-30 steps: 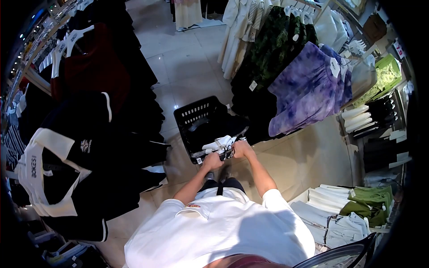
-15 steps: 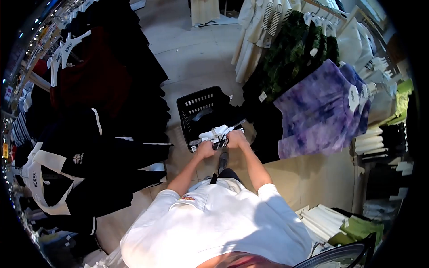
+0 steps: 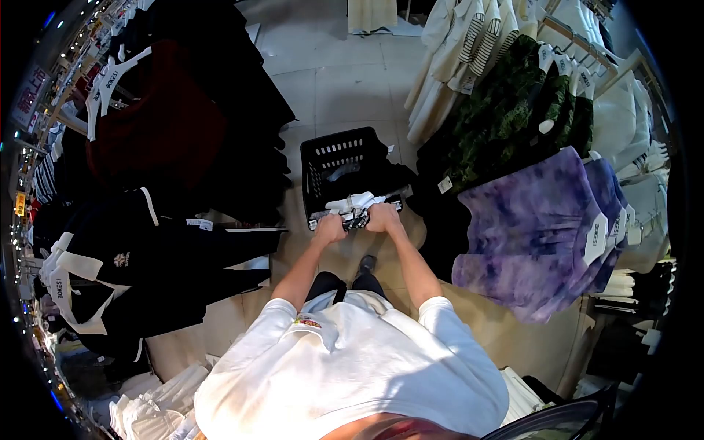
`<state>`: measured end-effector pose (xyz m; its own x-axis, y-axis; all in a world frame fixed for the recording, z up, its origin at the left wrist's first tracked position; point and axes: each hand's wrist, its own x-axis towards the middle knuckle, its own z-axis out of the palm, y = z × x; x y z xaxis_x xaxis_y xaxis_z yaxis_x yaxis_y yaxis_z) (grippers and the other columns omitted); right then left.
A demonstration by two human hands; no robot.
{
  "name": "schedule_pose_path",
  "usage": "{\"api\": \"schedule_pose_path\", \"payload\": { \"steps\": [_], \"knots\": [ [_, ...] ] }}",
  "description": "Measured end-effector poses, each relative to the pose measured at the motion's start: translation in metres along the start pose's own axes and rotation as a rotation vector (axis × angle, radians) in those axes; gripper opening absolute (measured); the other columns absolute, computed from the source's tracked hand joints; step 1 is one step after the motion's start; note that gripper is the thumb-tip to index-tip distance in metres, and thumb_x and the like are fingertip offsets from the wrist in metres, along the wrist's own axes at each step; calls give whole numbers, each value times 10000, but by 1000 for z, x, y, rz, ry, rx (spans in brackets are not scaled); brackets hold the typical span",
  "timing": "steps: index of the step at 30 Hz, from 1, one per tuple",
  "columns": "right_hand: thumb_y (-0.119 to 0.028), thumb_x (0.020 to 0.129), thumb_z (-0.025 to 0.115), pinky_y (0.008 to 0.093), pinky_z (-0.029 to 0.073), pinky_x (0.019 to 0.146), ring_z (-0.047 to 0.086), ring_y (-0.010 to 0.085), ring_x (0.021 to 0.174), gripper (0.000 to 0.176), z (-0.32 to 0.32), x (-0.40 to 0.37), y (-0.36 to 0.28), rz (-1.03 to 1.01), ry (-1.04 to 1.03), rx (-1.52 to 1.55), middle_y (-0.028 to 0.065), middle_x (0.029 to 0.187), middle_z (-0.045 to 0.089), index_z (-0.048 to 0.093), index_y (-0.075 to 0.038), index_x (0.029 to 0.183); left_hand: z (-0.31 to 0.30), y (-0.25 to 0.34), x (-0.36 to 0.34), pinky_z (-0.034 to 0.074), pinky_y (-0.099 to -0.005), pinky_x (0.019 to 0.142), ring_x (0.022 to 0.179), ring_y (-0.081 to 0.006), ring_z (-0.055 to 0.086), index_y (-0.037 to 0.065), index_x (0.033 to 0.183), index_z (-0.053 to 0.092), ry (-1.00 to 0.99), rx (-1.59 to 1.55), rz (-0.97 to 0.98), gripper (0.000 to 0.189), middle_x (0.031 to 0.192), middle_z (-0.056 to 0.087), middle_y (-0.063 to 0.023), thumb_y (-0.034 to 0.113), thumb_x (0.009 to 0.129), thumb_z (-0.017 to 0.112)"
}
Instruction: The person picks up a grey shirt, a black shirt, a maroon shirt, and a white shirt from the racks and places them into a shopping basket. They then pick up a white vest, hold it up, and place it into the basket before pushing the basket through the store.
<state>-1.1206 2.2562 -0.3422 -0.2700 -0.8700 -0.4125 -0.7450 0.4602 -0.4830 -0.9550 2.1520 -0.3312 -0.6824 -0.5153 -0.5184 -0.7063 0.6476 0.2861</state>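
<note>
My left hand (image 3: 331, 228) is closed around the near edge of a black plastic shopping basket (image 3: 306, 181), at its left corner. At the right part of the same edge, my right hand (image 3: 382, 217) grips with fingers wrapped over it. White clothes hangers (image 3: 357, 202) lie across the basket just beyond my knuckles. Dark garments (image 3: 374, 176) fill the inside, and some hang over the right side. Both arms reach straight forward. What supports the basket underneath is hidden.
On the left hang dark garments (image 3: 242, 88), a maroon top (image 3: 158, 121) and a navy shirt with a white collar (image 3: 110, 242). The right rack carries camouflage clothes (image 3: 499, 103) and purple tie-dye tops (image 3: 524, 220). A tiled aisle (image 3: 315, 92) runs ahead.
Both hands keep their hold on the basket. My feet have shifted, and the racks on the right appear further right and lower in view.
</note>
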Motion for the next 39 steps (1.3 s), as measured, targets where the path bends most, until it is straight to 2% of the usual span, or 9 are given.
{"api": "schedule_pose_path", "payload": {
  "steps": [5, 7, 13, 20, 23, 26, 28, 35, 39],
  "knots": [
    [-216, 577, 606, 395, 520, 742, 654, 312, 801, 254, -15, 16, 2, 14, -26, -6, 167, 828, 672, 710, -87, 769, -11, -2, 20, 493, -431, 839, 901, -348, 627, 78, 921, 694, -12, -21, 6, 294, 933, 660, -181, 238, 674, 669],
    [-217, 578, 606, 395, 520, 743, 653, 312, 801, 253, -20, 26, 4, 19, -29, -1, 166, 826, 672, 711, -90, 770, -20, 1, 30, 476, -417, 870, 937, -346, 611, 77, 993, 683, -69, -25, -20, 378, 967, 648, -199, 238, 653, 717],
    [-227, 588, 603, 399, 520, 745, 653, 312, 804, 246, -32, 59, 12, 37, -20, -16, 162, 830, 673, 705, -90, 766, -35, -6, 64, 496, -430, 823, 884, -348, 628, 69, 927, 691, -32, 11, 58, 307, 910, 658, -195, 245, 675, 693],
    [-249, 587, 610, 406, 515, 770, 646, 313, 853, 302, -49, 103, 15, 79, -38, -10, 163, 876, 671, 694, -77, 820, -64, -18, 107, 497, -433, 820, 888, -354, 625, 74, 932, 693, -35, -39, 97, 319, 904, 657, -195, 245, 662, 696],
    [-278, 582, 616, 414, 511, 777, 642, 320, 863, 334, -47, 124, 16, 98, -31, -12, 168, 890, 669, 691, -78, 839, -77, -24, 124, 491, -419, 841, 887, -348, 627, 99, 990, 695, -49, -35, 77, 359, 923, 657, -201, 232, 657, 696],
    [-300, 583, 618, 418, 509, 779, 640, 326, 867, 355, -53, 140, 11, 119, -27, -19, 173, 897, 667, 691, -80, 851, -85, -37, 142, 496, -429, 819, 864, -344, 631, 107, 964, 699, 2, -19, 126, 343, 888, 659, -196, 238, 647, 693],
    [-302, 589, 612, 420, 506, 783, 638, 329, 870, 354, -58, 148, 5, 140, -24, -25, 177, 899, 666, 691, -80, 854, -94, -40, 151, 494, -428, 811, 877, -345, 628, 93, 877, 706, -45, 10, 156, 268, 888, 662, -186, 233, 648, 690],
    [-279, 590, 604, 435, 502, 780, 632, 352, 855, 357, -67, 173, -6, 183, 6, -13, 192, 884, 660, 685, -72, 869, -115, -59, 179, 491, -440, 786, 846, -354, 627, 97, 845, 707, -4, 4, 229, 223, 846, 657, -184, 208, 654, 675],
    [-325, 596, 635, 436, 504, 776, 631, 354, 847, 368, -75, 182, -13, 199, 4, 10, 198, 887, 656, 685, -69, 854, -121, -67, 189, 489, -434, 781, 850, -347, 628, 92, 839, 704, 18, 1, 252, 224, 851, 656, -183, 215, 652, 690]
  ]
}}
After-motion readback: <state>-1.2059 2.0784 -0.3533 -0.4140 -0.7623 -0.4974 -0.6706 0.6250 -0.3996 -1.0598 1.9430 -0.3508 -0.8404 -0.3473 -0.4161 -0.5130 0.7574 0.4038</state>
